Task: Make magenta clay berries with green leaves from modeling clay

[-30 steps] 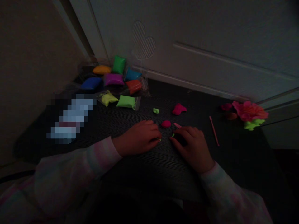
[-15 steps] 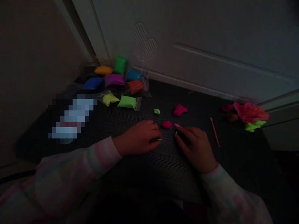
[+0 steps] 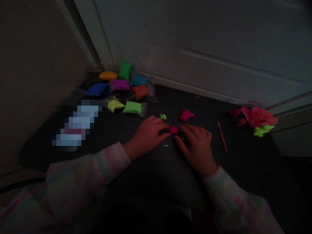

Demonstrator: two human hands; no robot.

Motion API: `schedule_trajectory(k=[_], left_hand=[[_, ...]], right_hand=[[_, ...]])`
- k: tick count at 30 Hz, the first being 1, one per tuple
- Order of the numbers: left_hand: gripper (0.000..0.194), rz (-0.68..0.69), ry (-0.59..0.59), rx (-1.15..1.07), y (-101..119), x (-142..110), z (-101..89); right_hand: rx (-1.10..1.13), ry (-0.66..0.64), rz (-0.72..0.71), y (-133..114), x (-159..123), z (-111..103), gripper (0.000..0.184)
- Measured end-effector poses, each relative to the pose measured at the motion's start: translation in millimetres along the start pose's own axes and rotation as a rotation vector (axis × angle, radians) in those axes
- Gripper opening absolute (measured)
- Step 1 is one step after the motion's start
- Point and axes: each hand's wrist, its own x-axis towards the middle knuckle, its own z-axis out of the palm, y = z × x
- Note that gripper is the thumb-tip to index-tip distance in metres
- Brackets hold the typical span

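On the dark table an oval lump of pink clay point(image 3: 173, 130) lies between my two hands. My left hand point(image 3: 149, 135) is at its left edge, thumb and forefinger apart; whether the tips touch it I cannot tell. Close on the other side is my right hand point(image 3: 198, 146), fingers also parted around the lump's right end. A small strip of green clay point(image 3: 166, 145) lies below my left thumb. Another green bit point(image 3: 183, 138) shows under my right fingers. Behind the hands sit a small green clump point(image 3: 163, 116) and a larger pink clay piece point(image 3: 186, 115).
Several bagged clay packs, among them a light green pack point(image 3: 133, 107) and a purple pack point(image 3: 120, 85), lie at the back left. A blurred-out pale object point(image 3: 81, 122) is at left. Rightward are a pink stick tool point(image 3: 222, 137) and a pink clay flower point(image 3: 259, 117).
Both hands have left the small green strips on the table and moved to the pink oval lump. My left hand went up and right; my right hand shifted slightly left.
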Motion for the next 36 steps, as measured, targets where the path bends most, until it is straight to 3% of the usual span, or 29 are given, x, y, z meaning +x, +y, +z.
schedule_trajectory(k=[5,12,15,20,36], left_hand=[[0.018,0.048,0.028,-0.02,-1,4,4.2],[0.018,0.221,0.334,-0.211,4,-4,-11.0],[0.015,0.234,0.395,-0.281,9,-8,-17.1],[0.013,0.219,0.366,-0.405,15,-10,-20.2],[0.011,0.111,0.276,-0.503,18,-13,-20.9]], right_hand=[[0.032,0.013,0.0,-6,9,5,0.023],[0.268,0.197,-0.078,-10,8,-10,0.023],[0.346,0.207,-0.1,-13,5,-15,0.024],[0.391,0.206,-0.12,-12,1,-18,0.027],[0.431,0.188,-0.111,-13,-2,-19,0.026]])
